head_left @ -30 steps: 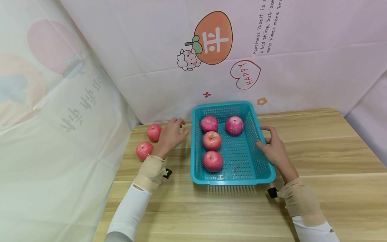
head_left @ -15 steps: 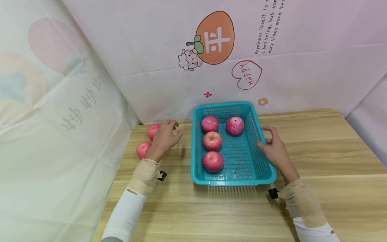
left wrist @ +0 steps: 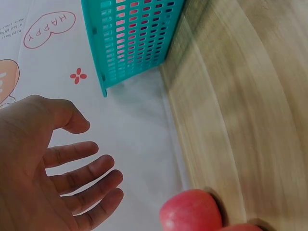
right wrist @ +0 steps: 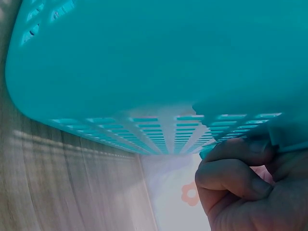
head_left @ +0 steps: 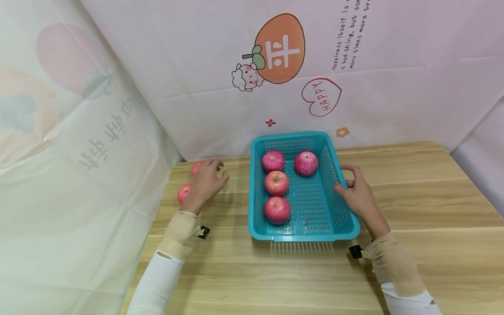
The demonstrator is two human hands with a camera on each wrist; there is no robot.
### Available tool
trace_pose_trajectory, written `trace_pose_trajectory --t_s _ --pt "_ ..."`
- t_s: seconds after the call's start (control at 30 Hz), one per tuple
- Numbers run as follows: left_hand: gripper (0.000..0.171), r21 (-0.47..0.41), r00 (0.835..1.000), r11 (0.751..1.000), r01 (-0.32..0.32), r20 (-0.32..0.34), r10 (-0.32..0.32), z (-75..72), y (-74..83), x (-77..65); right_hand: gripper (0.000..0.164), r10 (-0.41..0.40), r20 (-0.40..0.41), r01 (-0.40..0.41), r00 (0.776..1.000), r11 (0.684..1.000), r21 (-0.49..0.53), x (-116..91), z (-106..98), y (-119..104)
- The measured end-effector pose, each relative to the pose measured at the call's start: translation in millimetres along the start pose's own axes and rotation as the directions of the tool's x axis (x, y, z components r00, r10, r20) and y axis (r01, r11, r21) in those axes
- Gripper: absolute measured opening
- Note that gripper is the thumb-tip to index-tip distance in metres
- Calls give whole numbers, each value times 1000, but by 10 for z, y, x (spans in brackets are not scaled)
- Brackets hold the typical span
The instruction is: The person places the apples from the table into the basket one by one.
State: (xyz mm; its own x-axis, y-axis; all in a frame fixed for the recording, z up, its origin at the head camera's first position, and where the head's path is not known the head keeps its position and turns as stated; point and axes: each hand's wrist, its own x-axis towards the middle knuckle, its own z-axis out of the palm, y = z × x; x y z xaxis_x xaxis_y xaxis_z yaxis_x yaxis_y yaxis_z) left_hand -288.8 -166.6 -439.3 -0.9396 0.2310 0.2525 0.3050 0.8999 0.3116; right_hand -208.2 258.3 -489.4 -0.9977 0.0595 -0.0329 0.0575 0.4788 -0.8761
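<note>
A blue plastic basket point(head_left: 319, 201) stands on the wooden table with several apples inside, among them one with a stem point(head_left: 276, 183) and a streaked one point(head_left: 306, 163). My right hand point(head_left: 360, 194) grips the basket's right rim, thumb inside and curled fingers outside, as the right wrist view point(right wrist: 240, 178) also shows. Left of the basket, my left hand point(head_left: 206, 181) hovers with relaxed fingers and holds nothing. Two red apples lie on the table beside it, a far one point(head_left: 196, 167) and a near one point(head_left: 183, 193), both partly hidden by that hand. In the left wrist view, one apple point(left wrist: 191, 211) shows below the hand.
A white printed cloth point(head_left: 204, 105) hangs behind the table, and another pale sheet point(head_left: 98, 210) hangs along the left side. The wooden tabletop point(head_left: 425, 197) extends right of the basket and in front of it.
My left hand has moved left, away from the basket and over the two loose apples, covering more of them. The right hand and the basket have stayed in place.
</note>
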Motion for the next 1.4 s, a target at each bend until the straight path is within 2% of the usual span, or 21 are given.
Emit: trace_pose_trajectory --t_s 0.13,0.43,0.63,0.7,0.9,1.2,1.4 --pt "35 8 1000 1000 12 6 -12 -10 -64 -33 62 0 -7 0 1000 1000 -4 11 2 -4" --pt "32 12 999 999 34 -30 -34 -20 -239 -94 61 -2 -16 2 1000 1000 -12 11 -14 -8" --pt "20 12 996 1000 1 -87 0 -46 -332 -141 61 -11 -8 11 1000 1000 -3 16 -21 -31" --pt "22 25 995 1000 -1 -95 3 -45 -366 -160 61 -9 -3 9 1000 1000 -1 10 -23 -44" --pt "37 65 996 995 73 -62 -69 -47 -440 -221 62 -1 4 1 1000 1000 -4 -5 -25 -42" --pt "47 86 987 983 163 -15 -162 -46 -559 -311 62 3 8 -2 1000 1000 -12 -2 -11 -30" --pt "49 86 980 977 197 -6 -197 -41 -619 -334 63 -1 6 1 1000 1000 -12 -23 -11 -34"
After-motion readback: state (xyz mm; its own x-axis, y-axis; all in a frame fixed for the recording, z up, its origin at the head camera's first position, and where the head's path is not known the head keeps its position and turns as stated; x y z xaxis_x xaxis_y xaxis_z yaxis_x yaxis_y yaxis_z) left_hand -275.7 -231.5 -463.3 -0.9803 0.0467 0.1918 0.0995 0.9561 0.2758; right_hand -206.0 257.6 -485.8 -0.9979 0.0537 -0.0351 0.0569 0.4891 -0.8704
